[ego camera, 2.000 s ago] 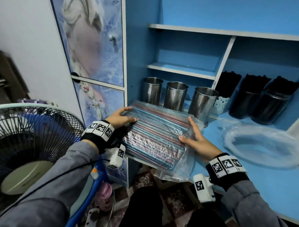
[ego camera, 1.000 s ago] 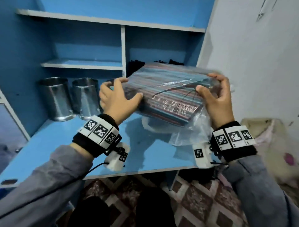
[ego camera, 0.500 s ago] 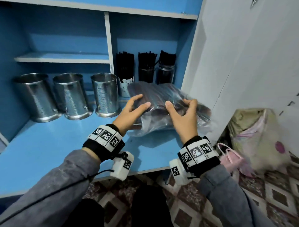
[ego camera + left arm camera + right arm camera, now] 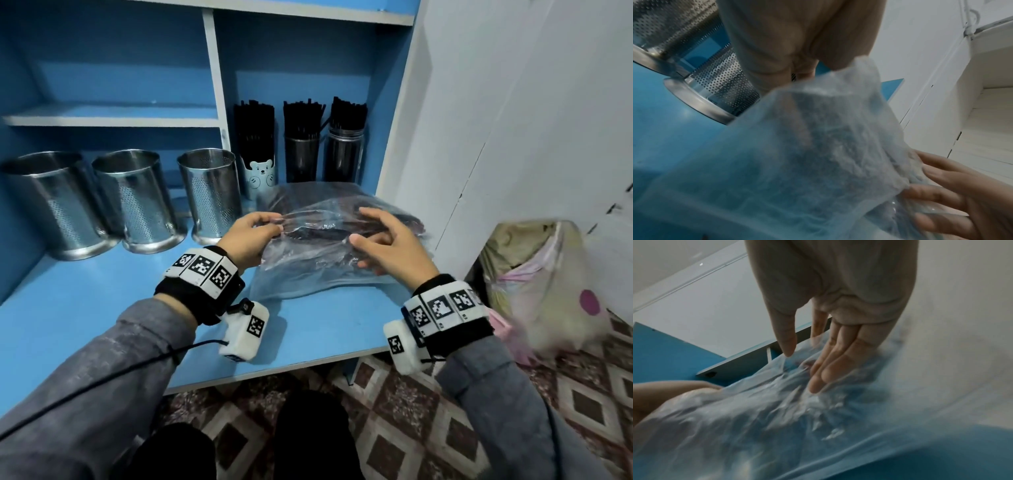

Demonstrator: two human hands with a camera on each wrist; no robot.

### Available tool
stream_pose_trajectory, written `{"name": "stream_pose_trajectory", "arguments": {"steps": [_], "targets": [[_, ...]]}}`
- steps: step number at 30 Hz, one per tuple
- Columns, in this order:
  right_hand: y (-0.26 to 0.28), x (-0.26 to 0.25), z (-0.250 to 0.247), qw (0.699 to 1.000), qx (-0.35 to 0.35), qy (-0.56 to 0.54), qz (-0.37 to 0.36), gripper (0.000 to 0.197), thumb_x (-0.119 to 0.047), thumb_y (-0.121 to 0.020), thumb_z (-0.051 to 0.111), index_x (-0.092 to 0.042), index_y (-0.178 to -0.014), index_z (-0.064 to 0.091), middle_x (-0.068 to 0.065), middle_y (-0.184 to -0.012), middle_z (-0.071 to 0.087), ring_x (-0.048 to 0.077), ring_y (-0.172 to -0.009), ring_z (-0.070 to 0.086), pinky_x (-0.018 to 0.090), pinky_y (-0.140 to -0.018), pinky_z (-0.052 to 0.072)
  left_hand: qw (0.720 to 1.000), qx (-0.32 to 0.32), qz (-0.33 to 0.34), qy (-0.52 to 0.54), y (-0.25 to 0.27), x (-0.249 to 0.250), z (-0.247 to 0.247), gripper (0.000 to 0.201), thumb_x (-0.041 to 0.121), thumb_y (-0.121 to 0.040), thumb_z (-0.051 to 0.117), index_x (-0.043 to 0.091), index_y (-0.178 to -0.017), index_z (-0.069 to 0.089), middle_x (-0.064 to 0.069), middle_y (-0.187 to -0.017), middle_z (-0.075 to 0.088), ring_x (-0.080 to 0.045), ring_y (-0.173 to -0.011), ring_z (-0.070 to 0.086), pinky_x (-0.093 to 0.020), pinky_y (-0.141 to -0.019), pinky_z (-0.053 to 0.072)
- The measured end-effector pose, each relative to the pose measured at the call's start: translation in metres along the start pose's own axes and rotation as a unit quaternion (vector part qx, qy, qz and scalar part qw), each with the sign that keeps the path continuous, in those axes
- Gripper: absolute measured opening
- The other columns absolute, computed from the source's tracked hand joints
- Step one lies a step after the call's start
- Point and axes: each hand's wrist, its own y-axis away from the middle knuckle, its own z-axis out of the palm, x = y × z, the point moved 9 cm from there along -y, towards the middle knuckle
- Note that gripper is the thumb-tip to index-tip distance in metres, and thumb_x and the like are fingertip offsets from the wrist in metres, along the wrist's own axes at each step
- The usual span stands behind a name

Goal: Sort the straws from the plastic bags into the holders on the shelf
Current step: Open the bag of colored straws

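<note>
Both hands at the plastic bag [image 4: 325, 260]; left hand [image 4: 248, 236] pinches, right hand [image 4: 387, 243] spread.

No words, brands or numbers to read anywhere here. The only signs are the black-and-white square code patterns on the white wristbands [image 4: 202, 270] and on the small white boxes [image 4: 245, 330] hanging under both wrists. The pale blue cup [image 4: 260, 176] carries a cartoon bear face, with no lettering.
</note>
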Motion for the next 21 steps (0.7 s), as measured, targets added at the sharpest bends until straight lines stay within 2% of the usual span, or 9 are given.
{"name": "stream_pose_trajectory", "arguments": {"steps": [2, 5, 8, 11, 13, 15, 17, 19, 21], "targets": [[0.003, -0.002, -0.021, 1.000, 0.015, -0.017, -0.018, 0.047, -0.016, -0.087, 0.072, -0.034, -0.127, 0.056, 0.004, -0.079, 0.071, 0.017, -0.063, 0.071, 0.016, -0.045, 0.045, 1.000, 0.001, 0.002, 0.011, -0.001, 0.000, 0.000, 0.021, -0.003, -0.094, 0.055, 0.006, -0.113, 0.060, -0.004, -0.088, 0.062, -0.007, -0.066, 0.057, -0.009, -0.053, 0.048], [0.010, 0.000, -0.053, 0.997, 0.067, 0.008, -0.042, 0.037, -0.009, -0.085, 0.073, -0.024, -0.118, 0.063, 0.007, -0.073, 0.072, 0.013, -0.056, 0.067, 0.014, -0.049, 0.045, 1.000, -0.010, 0.005, 0.012, 0.001, -0.001, 0.001, 0.024, -0.001, -0.095, 0.055, 0.005, -0.117, 0.060, -0.002, -0.090, 0.063, -0.007, -0.071, 0.058, -0.008, -0.056, 0.048], [0.019, 0.012, -0.076, 0.991, 0.120, 0.036, -0.038, 0.023, -0.010, -0.082, 0.074, -0.019, -0.101, 0.067, 0.010, -0.068, 0.068, 0.015, -0.052, 0.060, 0.025, -0.060, 0.050, 1.000, -0.027, 0.000, -0.008, 0.006, -0.006, 0.001, 0.026, 0.006, -0.096, 0.058, 0.008, -0.122, 0.060, -0.002, -0.094, 0.065, -0.013, -0.078, 0.058, -0.018, -0.060, 0.047], [0.023, 0.022, -0.099, 0.980, 0.178, 0.078, -0.031, 0.021, -0.018, -0.076, 0.079, -0.024, -0.092, 0.068, 0.001, -0.065, 0.058, 0.012, -0.060, 0.053, 0.025, -0.062, 0.044, 0.998, -0.039, -0.031, -0.024, 0.013, -0.013, -0.006, 0.030, 0.020, -0.097, 0.059, 0.020, -0.127, 0.059, -0.002, -0.096, 0.065, -0.022, -0.087, 0.047, -0.026, -0.063, 0.037], [0.025, 0.026, -0.113, 0.974, 0.201, 0.103, -0.022, 0.024, -0.023, -0.074, 0.080, -0.026, -0.093, 0.066, -0.004, -0.066, 0.049, 0.009, -0.060, 0.047, 0.025, -0.059, 0.039, 0.995, -0.062, -0.045, -0.056, 0.022, -0.015, -0.007, 0.034, 0.033, -0.095, 0.061, 0.032, -0.128, 0.055, -0.002, -0.106, 0.061, -0.022, -0.086, 0.043, -0.029, -0.069, 0.041], [0.023, 0.034, -0.114, 0.978, 0.179, 0.110, 0.012, 0.031, -0.028, -0.076, 0.079, -0.023, -0.102, 0.062, -0.003, -0.075, 0.049, 0.009, -0.067, 0.049, 0.025, -0.061, 0.039, 0.990, -0.109, -0.060, -0.065, 0.032, -0.018, -0.004, 0.060, 0.052, -0.082, 0.070, 0.043, -0.136, 0.046, 0.005, -0.118, 0.056, -0.021, -0.085, 0.043, -0.034, -0.078, 0.042], [0.022, 0.049, -0.102, 0.985, 0.113, 0.102, 0.075, 0.035, -0.033, -0.080, 0.076, -0.018, -0.106, 0.057, -0.001, -0.090, 0.057, 0.009, -0.078, 0.054, 0.026, -0.067, 0.042, 0.981, -0.160, -0.075, -0.074, 0.043, -0.022, 0.001, 0.093, 0.066, -0.064, 0.077, 0.052, -0.144, 0.031, 0.007, -0.125, 0.049, -0.019, -0.079, 0.045, -0.031, -0.073, 0.043], [0.025, 0.062, -0.085, 0.986, 0.036, 0.105, 0.122, 0.034, -0.036, -0.082, 0.075, -0.014, -0.102, 0.057, -0.001, -0.097, 0.061, 0.007, -0.083, 0.057, 0.024, -0.071, 0.044, 0.972, -0.197, -0.060, -0.114, 0.053, -0.023, 0.006, 0.103, 0.066, -0.060, 0.078, 0.058, -0.145, 0.021, 0.007, -0.127, 0.046, -0.015, -0.066, 0.042, -0.026, -0.058, 0.041], [0.031, 0.071, -0.075, 0.984, -0.012, 0.109, 0.139, 0.031, -0.031, -0.081, 0.076, -0.014, -0.101, 0.059, -0.001, -0.096, 0.064, 0.007, -0.083, 0.060, 0.021, -0.067, 0.045, 0.966, -0.217, -0.041, -0.136, 0.059, -0.024, 0.007, 0.109, 0.051, -0.060, 0.083, 0.057, -0.146, 0.018, 0.001, -0.106, 0.058, -0.013, -0.059, 0.045, -0.023, -0.049, 0.040]]}}
